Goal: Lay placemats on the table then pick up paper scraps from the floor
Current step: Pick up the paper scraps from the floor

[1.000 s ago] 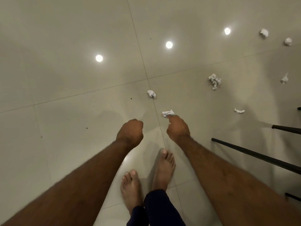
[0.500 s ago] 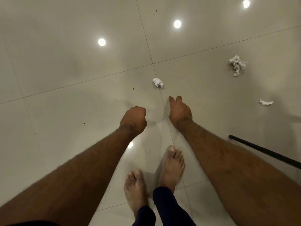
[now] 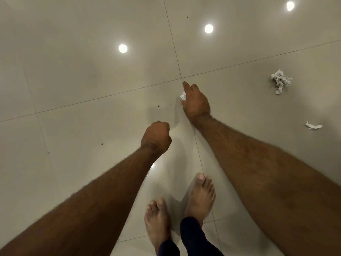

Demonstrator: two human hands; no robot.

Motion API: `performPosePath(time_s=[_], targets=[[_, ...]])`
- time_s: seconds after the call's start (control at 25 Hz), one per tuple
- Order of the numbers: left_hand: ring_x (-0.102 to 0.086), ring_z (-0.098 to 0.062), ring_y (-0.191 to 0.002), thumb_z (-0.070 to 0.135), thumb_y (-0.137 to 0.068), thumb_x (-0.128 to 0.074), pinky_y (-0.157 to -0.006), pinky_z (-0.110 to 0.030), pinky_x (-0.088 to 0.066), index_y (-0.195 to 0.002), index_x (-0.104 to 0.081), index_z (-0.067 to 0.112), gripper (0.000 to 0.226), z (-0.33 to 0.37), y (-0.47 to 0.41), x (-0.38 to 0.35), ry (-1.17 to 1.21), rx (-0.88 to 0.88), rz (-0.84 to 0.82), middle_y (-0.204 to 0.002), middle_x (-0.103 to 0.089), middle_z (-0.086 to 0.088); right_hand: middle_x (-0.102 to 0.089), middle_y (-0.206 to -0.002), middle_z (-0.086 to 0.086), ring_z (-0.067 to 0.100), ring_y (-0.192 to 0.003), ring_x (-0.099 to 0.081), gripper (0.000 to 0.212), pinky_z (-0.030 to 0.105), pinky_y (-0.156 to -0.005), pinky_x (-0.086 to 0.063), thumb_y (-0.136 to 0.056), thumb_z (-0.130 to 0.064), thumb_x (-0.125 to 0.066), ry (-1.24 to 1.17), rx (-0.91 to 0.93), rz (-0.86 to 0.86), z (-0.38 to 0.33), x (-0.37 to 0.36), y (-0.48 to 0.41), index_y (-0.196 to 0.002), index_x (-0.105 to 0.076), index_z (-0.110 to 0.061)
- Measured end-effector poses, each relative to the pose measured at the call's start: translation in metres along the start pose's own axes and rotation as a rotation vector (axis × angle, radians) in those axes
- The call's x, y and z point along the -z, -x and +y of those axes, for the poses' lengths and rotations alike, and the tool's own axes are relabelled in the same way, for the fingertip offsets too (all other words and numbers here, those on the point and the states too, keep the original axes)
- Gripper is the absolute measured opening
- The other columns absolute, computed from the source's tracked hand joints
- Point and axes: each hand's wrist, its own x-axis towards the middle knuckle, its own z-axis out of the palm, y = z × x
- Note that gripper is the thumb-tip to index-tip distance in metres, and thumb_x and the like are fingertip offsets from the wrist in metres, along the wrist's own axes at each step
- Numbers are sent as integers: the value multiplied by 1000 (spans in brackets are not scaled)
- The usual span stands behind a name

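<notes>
The table and the placemats are not in view, so I cannot tell if that part is done. This looks like the second part, picking paper up off the shiny beige tiled floor (image 3: 73,80).

The right hand (image 3: 196,102) is reaching down and away from the person, with one finger stretched out. A small white crumpled paper scrap (image 3: 183,96) sits at the left edge of that hand, touching it. I cannot tell if the hand has got hold of it yet.

The left hand (image 3: 156,138) is nearer to the person and curled into a fist. The fist hides whatever may be inside it. The two hands are apart.

More paper is left on the floor. A big white crumpled paper ball (image 3: 280,81) lies far to the right. A thin white torn paper strip (image 3: 313,126) lies at the right too, a bit nearer. I think both have to be picked up after this one, and there may be more outside the view.
</notes>
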Motion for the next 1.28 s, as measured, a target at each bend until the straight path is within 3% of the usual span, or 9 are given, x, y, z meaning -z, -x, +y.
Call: performPosePath(time_s=[0.12, 0.36, 0.44, 0.56, 0.72, 0.84, 1.0, 1.12, 1.28], targets=[[-52, -25, -86, -5, -77, -54, -83, -44, -54, -107, -69, -1, 34, -6, -10, 2, 13, 3, 32, -110, -66, -16, -56, -133, 12, 35, -116, -57, 65, 41, -91, -52, -93, -12, -64, 77, 30, -45, -6, -12, -12, -151, -37, -19], [-66, -33, -105, -4, -86, -55, -88, -30, -50, -116, -74, 5, 36, -7, -25, 5, 147, -2, 146, -115, -72, -16, -63, -127, 11, 32, -113, -59, 59, 40, -93, -52, -92, -4, -59, -18, 43, -26, -4, -11, -11, -148, -45, -17], [-73, -34, -97, -7, -89, -53, -90, -36, -59, -106, -78, 5, 33, 6, -25, 11, 481, 138, 203, -110, -75, -17, -65, -122, 9, 26, -108, -62, 57, 38, -95, -53, -93, -8, -60, -229, -10, -5, -4, 4, 0, -147, -48, -18], [-73, -30, -71, -11, -88, -55, -73, -36, -65, -82, -75, 8, 29, 31, -21, 30, 1022, 426, 221, -91, -75, -17, -67, -110, 3, 16, -96, -63, 60, 33, -89, -54, -88, -13, -68, -475, -38, 26, -17, 32, 31, -145, -50, -22], [-75, -26, -67, -7, -88, -56, -66, -32, -63, -79, -76, 1, 23, 77, -5, 62, 1369, 570, 153, -78, -76, -17, -66, -100, -3, 15, -89, -65, 62, 35, -83, -58, -86, -16, -64, -611, -49, 36, -32, 78, 79, -145, -47, -27], [-75, -19, -67, 9, -89, -53, -58, -27, -59, -80, -75, 4, 24, 110, 16, 75, 1588, 501, 15, -74, -77, -7, -68, -101, -3, 15, -90, -67, 66, 36, -84, -59, -85, -17, -61, -681, -114, 51, -33, 108, 104, -147, -41, -32], [-77, -18, -87, 27, -97, -58, -72, -32, -60, -90, -80, 11, 28, 149, 35, 90, 1433, 311, -215, -91, -80, -5, -69, -112, 3, 18, -98, -68, 71, 39, -88, -60, -89, -17, -59, -695, -190, 21, -22, 149, 119, -152, -30, -32], [-75, -20, -84, 21, -100, -58, -68, -31, -59, -96, -75, 6, 24, 179, 39, 100, 1352, 254, -259, -87, -77, -6, -62, -123, 5, 20, -110, -62, 74, 38, -95, -55, -88, -14, -56, -689, -223, 50, -7, 177, 122, -155, -27, -27], [-75, -24, -84, 7, -98, -57, -68, -33, -60, -98, -74, 1, 18, 214, 33, 109, 1280, 236, -265, -88, -78, -10, -56, -129, 6, 20, -115, -57, 82, 25, -90, -44, -85, -13, -61, -720, -262, 22, 16, 208, 115, -156, -22, -24]])
